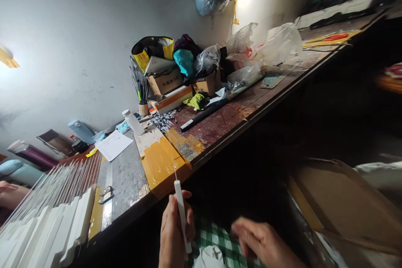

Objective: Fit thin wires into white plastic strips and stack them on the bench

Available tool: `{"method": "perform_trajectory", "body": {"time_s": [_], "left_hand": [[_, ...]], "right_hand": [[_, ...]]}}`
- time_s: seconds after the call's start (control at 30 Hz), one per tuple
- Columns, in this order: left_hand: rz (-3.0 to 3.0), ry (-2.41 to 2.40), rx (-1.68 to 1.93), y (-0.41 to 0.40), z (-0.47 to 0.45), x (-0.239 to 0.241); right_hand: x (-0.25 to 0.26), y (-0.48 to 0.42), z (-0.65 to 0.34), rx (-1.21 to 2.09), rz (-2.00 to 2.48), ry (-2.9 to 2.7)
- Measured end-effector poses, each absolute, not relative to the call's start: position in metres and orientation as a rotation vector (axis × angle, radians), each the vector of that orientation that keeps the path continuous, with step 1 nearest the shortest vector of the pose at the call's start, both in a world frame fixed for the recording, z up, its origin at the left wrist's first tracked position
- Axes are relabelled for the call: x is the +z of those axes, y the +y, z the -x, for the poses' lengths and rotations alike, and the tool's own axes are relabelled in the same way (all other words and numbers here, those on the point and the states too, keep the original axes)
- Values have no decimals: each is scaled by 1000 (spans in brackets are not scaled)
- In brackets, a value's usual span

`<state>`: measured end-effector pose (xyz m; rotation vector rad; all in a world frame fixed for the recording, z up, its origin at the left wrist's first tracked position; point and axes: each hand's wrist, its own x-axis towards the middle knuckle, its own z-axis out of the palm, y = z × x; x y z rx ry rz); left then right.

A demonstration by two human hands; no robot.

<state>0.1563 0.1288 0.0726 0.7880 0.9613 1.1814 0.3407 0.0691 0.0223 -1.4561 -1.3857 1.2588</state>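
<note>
My left hand (168,228) is closed round a slim white square-edged bar (182,213), held nearly upright just off the table's front edge. A thin rod pokes out of the bar's top end, in front of the yellow-taped block of table surface (163,159). My right hand (256,234) is to the right, over a green checked cloth (212,234), apart from the bar. Motion smears its fingers, so their hold does not show. Many similar white bars (67,222) with long thin rods lie in a row at the left end of the table.
Behind the tape stand a white bottle (133,122) and a heap of small black-and-white pieces (163,120). A paper sheet (114,145) lies to the left. Boxes (166,81) and plastic bags (279,46) crowd the back. An open carton (345,205) stands at lower right. Someone's arm (12,194) shows far left.
</note>
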Motion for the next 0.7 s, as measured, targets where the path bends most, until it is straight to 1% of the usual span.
{"method": "perform_trajectory", "body": {"time_s": [0.17,0.23,0.33,0.47,0.7], "left_hand": [[-1011,1023,951,117,-153,55],[-1082,1055,883,115,-153,49],[-1196,1062,828,115,-153,41],[-1250,1132,931,112,-152,33],[-1539,1214,1200,104,-155,28]], "right_hand": [[75,111,-348,1172,1064,-1180],[86,122,-342,1209,940,-1175],[88,130,-333,1295,838,-1134],[81,132,-329,1254,837,-1003],[76,132,-330,1184,891,-939]]}}
